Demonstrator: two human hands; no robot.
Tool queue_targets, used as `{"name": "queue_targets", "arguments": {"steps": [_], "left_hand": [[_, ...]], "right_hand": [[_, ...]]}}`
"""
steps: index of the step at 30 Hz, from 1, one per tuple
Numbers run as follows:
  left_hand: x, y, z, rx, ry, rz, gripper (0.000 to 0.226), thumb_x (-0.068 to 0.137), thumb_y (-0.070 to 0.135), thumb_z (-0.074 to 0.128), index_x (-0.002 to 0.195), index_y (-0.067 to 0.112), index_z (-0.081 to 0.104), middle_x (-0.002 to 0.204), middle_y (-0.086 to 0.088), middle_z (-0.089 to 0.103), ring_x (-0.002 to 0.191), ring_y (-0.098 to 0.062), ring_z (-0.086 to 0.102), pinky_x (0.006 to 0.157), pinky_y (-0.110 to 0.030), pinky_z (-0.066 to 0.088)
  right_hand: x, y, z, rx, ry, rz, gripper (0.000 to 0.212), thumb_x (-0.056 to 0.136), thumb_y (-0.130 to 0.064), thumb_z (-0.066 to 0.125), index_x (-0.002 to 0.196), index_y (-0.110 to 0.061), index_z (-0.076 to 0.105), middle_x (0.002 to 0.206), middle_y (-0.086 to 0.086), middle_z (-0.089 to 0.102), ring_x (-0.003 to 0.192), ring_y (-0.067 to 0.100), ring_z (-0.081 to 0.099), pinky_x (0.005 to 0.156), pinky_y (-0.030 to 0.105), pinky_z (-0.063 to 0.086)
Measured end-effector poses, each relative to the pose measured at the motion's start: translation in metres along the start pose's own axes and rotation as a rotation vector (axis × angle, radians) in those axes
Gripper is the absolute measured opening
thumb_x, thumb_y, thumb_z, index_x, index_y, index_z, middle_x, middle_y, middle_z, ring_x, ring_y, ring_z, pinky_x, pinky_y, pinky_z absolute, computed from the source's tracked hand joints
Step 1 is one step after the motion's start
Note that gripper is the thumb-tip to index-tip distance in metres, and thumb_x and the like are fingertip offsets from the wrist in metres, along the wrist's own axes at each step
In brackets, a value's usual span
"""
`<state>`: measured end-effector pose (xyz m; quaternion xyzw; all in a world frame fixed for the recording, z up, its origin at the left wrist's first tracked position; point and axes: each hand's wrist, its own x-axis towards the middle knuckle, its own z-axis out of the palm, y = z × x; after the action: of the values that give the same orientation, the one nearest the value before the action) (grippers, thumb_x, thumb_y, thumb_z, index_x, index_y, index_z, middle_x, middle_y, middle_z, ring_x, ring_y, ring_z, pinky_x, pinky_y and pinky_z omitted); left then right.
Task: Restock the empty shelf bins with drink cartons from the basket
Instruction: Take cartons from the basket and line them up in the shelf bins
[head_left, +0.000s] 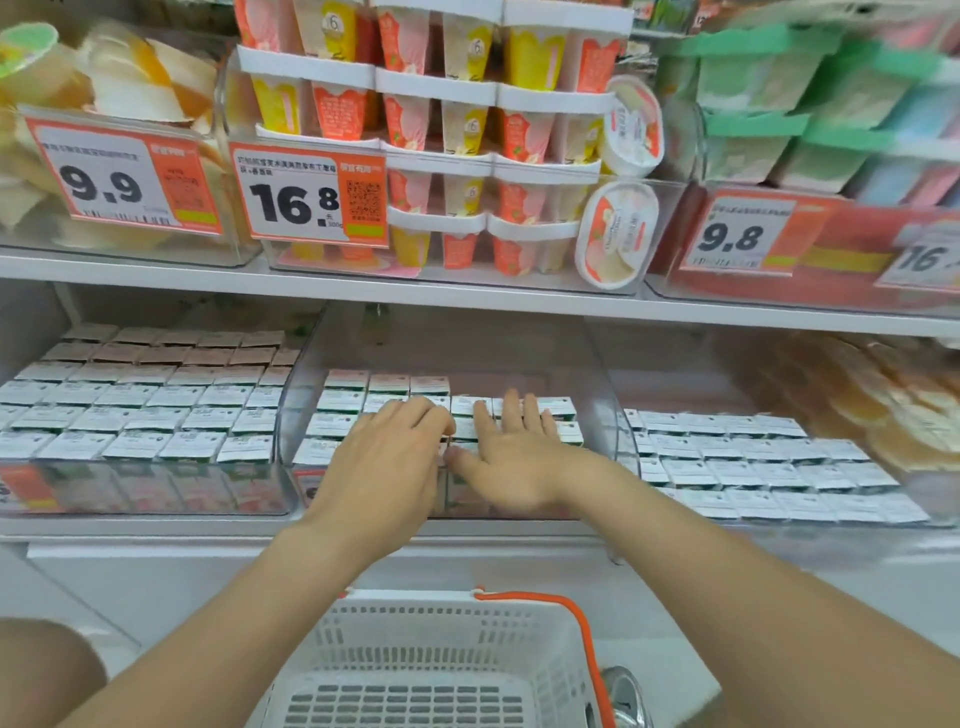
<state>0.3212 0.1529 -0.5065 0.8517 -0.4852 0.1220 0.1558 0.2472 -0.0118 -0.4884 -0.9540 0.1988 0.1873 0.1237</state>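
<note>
Both my hands reach into the middle clear shelf bin (602, 405) on the lower shelf. Small white-topped drink cartons (340, 400) stand in rows inside it. My left hand (387, 457) lies over the cartons near the bin's front with its fingers curled down onto their tops; whether it grips one I cannot tell. My right hand (511, 452) rests flat on the cartons beside it, fingers straight and spread. The back of this bin shows bare floor. The white plastic basket (415, 649) with an orange handle sits below my arms, and no cartons show in its visible part.
The left bin (140, 400) and right bin (753, 462) on the same shelf hold rows of the same cartons. The upper shelf carries pudding cups (467, 130) and price tags reading 9.9, 16.8 and 9.8. Orange packets (883, 400) lie at far right.
</note>
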Motion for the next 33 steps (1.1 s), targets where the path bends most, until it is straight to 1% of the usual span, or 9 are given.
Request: {"name": "queue_targets", "arguments": {"steps": [2,4,6,9,14,21,25,29,33], "left_hand": [[0.005,0.0,0.002,-0.01,0.009,-0.016,0.034,0.087,0.007,0.054,0.116,0.023,0.062,0.109,0.004,0.062,0.097,-0.026,0.06,0.081,-0.041,0.048],[0.009,0.005,0.005,-0.032,0.023,-0.026,0.036,0.087,0.004,0.059,0.118,0.023,0.062,0.11,0.003,0.063,0.098,-0.027,0.061,0.08,-0.042,0.049],[0.01,0.014,0.005,-0.089,0.066,-0.009,0.032,0.09,0.003,0.058,0.117,0.019,0.062,0.107,0.002,0.062,0.095,-0.027,0.06,0.077,-0.042,0.049],[0.008,0.035,0.003,-0.196,0.158,0.063,0.023,0.093,0.003,0.058,0.111,0.016,0.061,0.1,0.002,0.058,0.086,-0.024,0.055,0.07,-0.038,0.044],[0.015,0.085,0.005,-0.207,0.175,0.194,0.014,0.09,0.01,0.06,0.101,0.019,0.06,0.095,0.004,0.055,0.079,-0.021,0.051,0.066,-0.033,0.039],[0.04,0.179,0.026,-0.183,0.22,0.37,0.019,0.095,0.037,0.065,0.098,0.018,0.064,0.092,0.002,0.059,0.086,-0.024,0.055,0.073,-0.038,0.044],[0.054,0.206,0.044,-0.055,0.116,0.39,0.031,0.095,0.055,0.066,0.092,0.025,0.071,0.085,0.007,0.066,0.08,-0.023,0.064,0.074,-0.038,0.05],[0.06,0.212,0.052,0.125,0.071,0.367,0.05,0.085,0.066,0.072,0.06,0.026,0.058,0.055,0.007,0.057,0.048,-0.023,0.055,0.071,-0.038,0.048],[0.053,0.205,0.051,0.168,0.043,0.382,0.043,0.081,0.06,0.078,0.067,0.025,0.057,0.06,0.008,0.056,0.055,-0.022,0.056,0.086,-0.038,0.037]], "right_hand": [[-0.006,0.004,-0.013,0.064,-0.015,-0.004,0.073,0.108,-0.052,0.027,0.165,-0.01,0.011,0.171,0.024,-0.01,0.158,0.041,-0.013,0.129,0.052,0.002],[-0.016,0.007,-0.022,0.133,0.093,-0.042,0.042,0.108,-0.035,0.036,0.129,-0.003,0.053,0.157,0.029,0.033,0.152,0.045,0.023,0.121,0.049,0.029],[-0.028,0.009,-0.028,0.128,0.334,-0.078,0.026,0.101,-0.024,0.043,0.101,-0.005,0.06,0.121,0.019,0.059,0.12,0.041,0.054,0.101,0.046,0.049],[-0.057,0.012,-0.039,0.184,0.536,-0.093,0.026,0.094,-0.026,0.044,0.1,-0.018,0.068,0.098,0.008,0.069,0.096,0.032,0.064,0.084,0.044,0.057],[-0.1,0.056,-0.058,0.358,0.495,-0.003,0.026,0.085,-0.022,0.045,0.078,-0.013,0.068,0.069,0.006,0.069,0.072,0.024,0.063,0.067,0.041,0.06],[-0.121,0.161,-0.061,0.242,0.324,0.215,0.03,0.087,-0.009,0.048,0.099,0.001,0.073,0.092,0.026,0.073,0.061,0.03,0.054,0.058,0.035,0.05],[-0.14,0.213,-0.05,0.179,0.235,0.25,0.026,0.079,-0.005,0.062,0.091,-0.018,0.081,0.085,0.001,0.073,0.083,0.025,0.071,0.068,0.037,0.06],[-0.15,0.243,-0.034,0.185,0.249,0.211,0.024,0.067,-0.003,0.082,0.081,-0.023,0.082,0.063,-0.017,0.068,0.062,-0.002,0.065,0.061,0.023,0.052],[-0.156,0.253,-0.025,0.16,0.337,0.102,0.019,0.067,-0.005,0.086,0.073,-0.021,0.08,0.057,-0.018,0.068,0.059,-0.007,0.064,0.063,0.017,0.054]]}}
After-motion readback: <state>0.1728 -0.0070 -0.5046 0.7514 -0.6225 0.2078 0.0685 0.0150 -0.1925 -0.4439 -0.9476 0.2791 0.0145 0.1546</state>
